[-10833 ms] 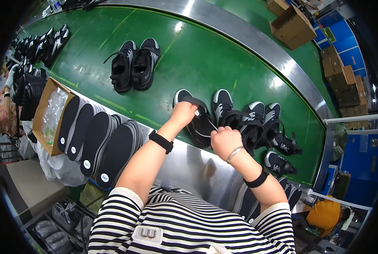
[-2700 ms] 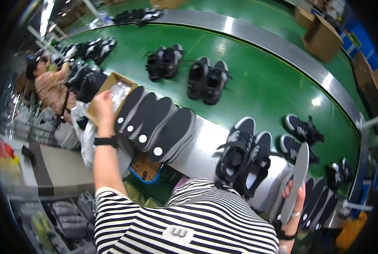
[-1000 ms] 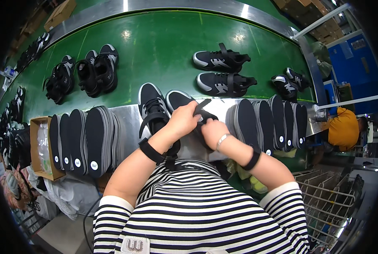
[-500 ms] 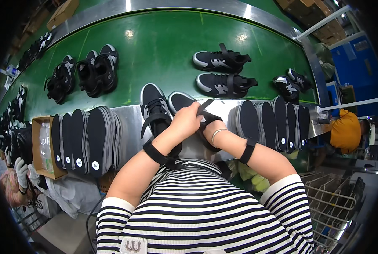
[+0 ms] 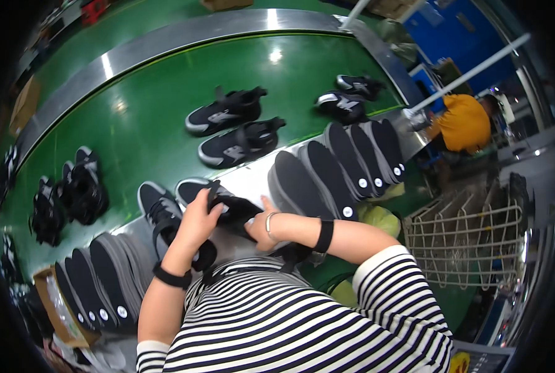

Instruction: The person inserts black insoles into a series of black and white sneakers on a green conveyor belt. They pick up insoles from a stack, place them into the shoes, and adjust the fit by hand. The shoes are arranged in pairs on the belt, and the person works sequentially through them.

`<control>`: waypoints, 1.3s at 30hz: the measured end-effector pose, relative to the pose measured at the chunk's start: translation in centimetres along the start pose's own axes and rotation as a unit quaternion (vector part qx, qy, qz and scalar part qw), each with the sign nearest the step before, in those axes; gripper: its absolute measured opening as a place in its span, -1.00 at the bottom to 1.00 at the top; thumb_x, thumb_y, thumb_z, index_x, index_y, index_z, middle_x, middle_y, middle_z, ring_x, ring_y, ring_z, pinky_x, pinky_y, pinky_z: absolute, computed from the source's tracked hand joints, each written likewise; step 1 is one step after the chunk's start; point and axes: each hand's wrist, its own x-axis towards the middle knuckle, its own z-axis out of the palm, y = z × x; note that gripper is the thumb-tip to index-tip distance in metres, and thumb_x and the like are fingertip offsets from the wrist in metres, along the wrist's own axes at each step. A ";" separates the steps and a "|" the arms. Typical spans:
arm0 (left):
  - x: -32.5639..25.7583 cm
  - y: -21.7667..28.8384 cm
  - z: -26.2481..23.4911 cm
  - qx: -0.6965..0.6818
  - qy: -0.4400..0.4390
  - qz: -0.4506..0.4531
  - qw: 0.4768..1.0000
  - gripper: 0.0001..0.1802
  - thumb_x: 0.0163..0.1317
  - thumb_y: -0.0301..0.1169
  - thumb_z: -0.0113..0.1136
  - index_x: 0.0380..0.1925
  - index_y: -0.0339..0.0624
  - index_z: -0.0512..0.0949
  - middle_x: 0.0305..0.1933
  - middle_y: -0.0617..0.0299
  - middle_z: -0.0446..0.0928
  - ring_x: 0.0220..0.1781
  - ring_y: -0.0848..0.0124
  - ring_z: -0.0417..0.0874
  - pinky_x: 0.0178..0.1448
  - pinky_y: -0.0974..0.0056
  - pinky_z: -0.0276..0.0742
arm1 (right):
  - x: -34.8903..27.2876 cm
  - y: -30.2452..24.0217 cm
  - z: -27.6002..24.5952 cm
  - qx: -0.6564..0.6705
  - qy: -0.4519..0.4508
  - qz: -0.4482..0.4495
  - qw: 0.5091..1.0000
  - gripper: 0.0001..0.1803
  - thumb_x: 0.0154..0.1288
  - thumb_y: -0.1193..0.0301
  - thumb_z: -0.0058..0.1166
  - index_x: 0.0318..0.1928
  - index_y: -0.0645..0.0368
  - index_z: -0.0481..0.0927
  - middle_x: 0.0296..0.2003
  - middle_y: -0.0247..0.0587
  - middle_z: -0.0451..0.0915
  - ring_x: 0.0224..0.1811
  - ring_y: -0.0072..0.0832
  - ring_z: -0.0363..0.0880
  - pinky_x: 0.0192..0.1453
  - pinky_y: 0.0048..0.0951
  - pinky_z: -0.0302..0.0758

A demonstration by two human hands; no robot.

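Observation:
A black sneaker (image 5: 191, 188) with a grey toe edge sits at the near metal edge, right in front of my body. My left hand (image 5: 197, 219) is closed on the black strap by the sneaker's opening. At the heel end my right hand (image 5: 262, 231) grips the collar, thumb raised; its other fingers are partly hidden by the shoe. Just left of it stands a matching sneaker (image 5: 159, 208) with its strap hanging loose. Stacks of black-topped grey insoles (image 5: 299, 183) lie to the right of my hands, and more insoles (image 5: 111, 280) lie to the left.
Beyond my hands, two strapped sneakers (image 5: 240, 144) lie on the green belt (image 5: 153, 112). Further sneakers are at the right (image 5: 343, 107) and left (image 5: 82, 186). A cardboard box (image 5: 60, 311) stands lower left, a wire basket (image 5: 464, 242) at right. A person in orange (image 5: 467, 124) is beyond.
The view has swung right, so everything appears tilted and shifted left. My left hand has gone from crossing near the right hand to the sneaker's left side; the hands are now farther apart.

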 end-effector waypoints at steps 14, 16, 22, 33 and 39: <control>-10.8 -3.7 -3.8 0.094 0.138 -0.128 0.978 -0.64 -0.11 -0.31 0.29 -0.43 -0.29 0.36 -0.53 0.14 0.42 -0.46 0.33 0.47 -0.35 0.31 0.38 | -5.1 23.7 15.3 0.258 0.523 0.385 0.716 -0.57 -0.01 0.17 0.09 -0.19 0.20 0.48 -0.22 -0.04 0.50 -0.08 -0.15 0.41 0.03 -0.25 0.33; -10.9 -4.8 -2.6 0.158 0.167 -0.111 0.967 -0.48 -0.22 -0.26 0.35 -0.32 -0.27 0.31 -0.39 0.07 0.38 -0.30 0.17 0.43 -0.21 0.22 0.37 | -4.9 24.4 16.1 0.254 0.499 0.388 0.732 -0.55 -0.01 0.11 0.10 -0.19 0.17 0.48 -0.19 -0.08 0.48 -0.02 -0.15 0.35 0.07 -0.23 0.28; -8.5 -4.1 -1.4 0.345 0.270 0.027 0.898 -0.36 -0.25 -0.42 0.29 -0.08 -0.23 0.27 -0.19 0.00 0.36 -0.10 0.09 0.37 -0.04 0.17 0.31 | -5.4 26.3 16.2 0.298 0.436 0.419 0.739 -0.60 -0.05 0.15 0.11 -0.16 -0.03 0.42 -0.07 -0.13 0.38 0.02 -0.17 0.33 0.02 -0.12 0.31; -4.9 -4.8 -3.3 0.100 0.266 0.118 0.951 -0.80 -0.05 -0.42 0.19 -0.37 -0.24 0.53 -0.40 0.09 0.55 -0.35 0.19 0.56 -0.22 0.27 0.45 | -7.5 25.2 15.7 0.191 0.481 0.500 0.694 -0.42 -0.33 0.12 0.30 -0.18 -0.09 0.42 -0.13 -0.15 0.41 -0.01 -0.16 0.34 0.02 -0.17 0.30; -3.3 -6.2 -3.3 -0.207 0.120 -0.061 0.969 -0.74 0.06 -0.33 0.13 -0.33 -0.31 0.53 -0.47 0.29 0.52 -0.47 0.54 0.47 -0.35 0.44 0.38 | -12.1 16.6 7.1 0.385 0.691 0.141 0.596 -0.78 -0.13 0.47 0.14 -0.38 0.20 0.48 -0.40 -0.28 0.37 -0.33 -0.46 0.35 -0.22 -0.52 0.32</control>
